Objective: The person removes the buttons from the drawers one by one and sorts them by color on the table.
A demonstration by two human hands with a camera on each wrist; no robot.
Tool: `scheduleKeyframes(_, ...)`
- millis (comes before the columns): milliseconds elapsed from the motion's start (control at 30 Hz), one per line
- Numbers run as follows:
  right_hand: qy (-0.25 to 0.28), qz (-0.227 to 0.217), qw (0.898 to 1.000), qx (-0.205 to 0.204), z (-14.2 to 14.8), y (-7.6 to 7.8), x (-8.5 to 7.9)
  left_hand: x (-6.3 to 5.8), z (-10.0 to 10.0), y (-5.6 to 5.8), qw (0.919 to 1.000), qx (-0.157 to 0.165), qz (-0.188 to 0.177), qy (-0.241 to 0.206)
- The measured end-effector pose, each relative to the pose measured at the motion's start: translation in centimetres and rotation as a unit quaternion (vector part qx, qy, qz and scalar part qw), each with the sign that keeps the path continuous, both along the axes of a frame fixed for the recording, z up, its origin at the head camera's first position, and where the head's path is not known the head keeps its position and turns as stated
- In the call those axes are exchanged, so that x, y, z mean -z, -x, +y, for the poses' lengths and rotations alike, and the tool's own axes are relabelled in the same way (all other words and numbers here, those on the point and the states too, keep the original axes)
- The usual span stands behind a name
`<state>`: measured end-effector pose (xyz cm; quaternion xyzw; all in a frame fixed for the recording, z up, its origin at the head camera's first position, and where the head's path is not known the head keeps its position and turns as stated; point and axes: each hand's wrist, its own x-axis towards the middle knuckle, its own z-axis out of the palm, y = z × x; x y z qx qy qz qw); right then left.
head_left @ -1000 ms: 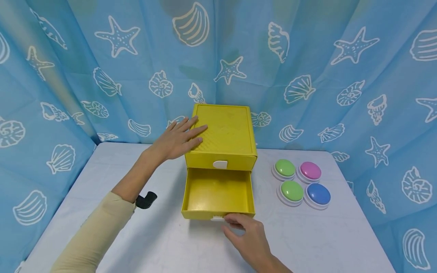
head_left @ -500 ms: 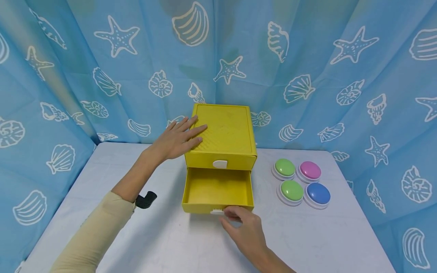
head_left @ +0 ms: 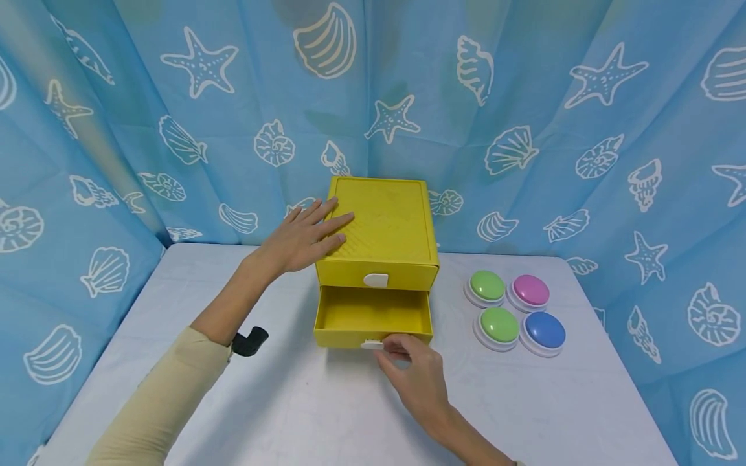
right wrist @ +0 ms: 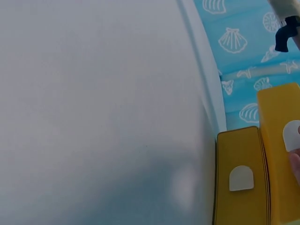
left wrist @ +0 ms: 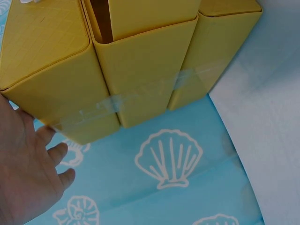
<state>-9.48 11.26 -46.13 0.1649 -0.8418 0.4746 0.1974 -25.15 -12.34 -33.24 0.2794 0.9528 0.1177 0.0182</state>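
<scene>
A yellow drawer unit [head_left: 381,217] stands at the back middle of the table. My left hand [head_left: 303,236] rests on the left side of its top, fingers spread; the left wrist view shows that hand [left wrist: 30,168] by the unit's side. Below the top drawer, the middle drawer [head_left: 373,310] is partly pulled out, and its visible inside is bare. My right hand [head_left: 416,378] is at the drawer's front, thumb and curled fingers pinching the right end of its white handle [head_left: 372,345]. In the right wrist view, fingertips [right wrist: 295,164] show at the white handle [right wrist: 291,136].
Right of the unit are two green push buttons [head_left: 487,285], a pink one [head_left: 530,290] and a blue one [head_left: 544,330], on white bases. A blue shell-print curtain [head_left: 390,77] hangs behind the white table [head_left: 280,401]. A black curved piece [head_left: 249,341] sticks out by the left wrist.
The middle drawer has slid inward, away from me, with my right hand moving along at its handle. My left hand has stayed in place on the unit's top.
</scene>
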Motion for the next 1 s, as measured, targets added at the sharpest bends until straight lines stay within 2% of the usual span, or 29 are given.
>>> scheduleKeyframes(467,0.007,0.046,0.999,0.014,-0.5,2.9,0.9,0.1,0.0,-0.1,1.0000,-0.004,-0.006,-0.004)
scheduleKeyframes(1000,0.020,0.056,0.998,0.029,-0.9,5.6,0.5,0.1,0.1,0.0,1.0000,-0.002,0.000,-0.005)
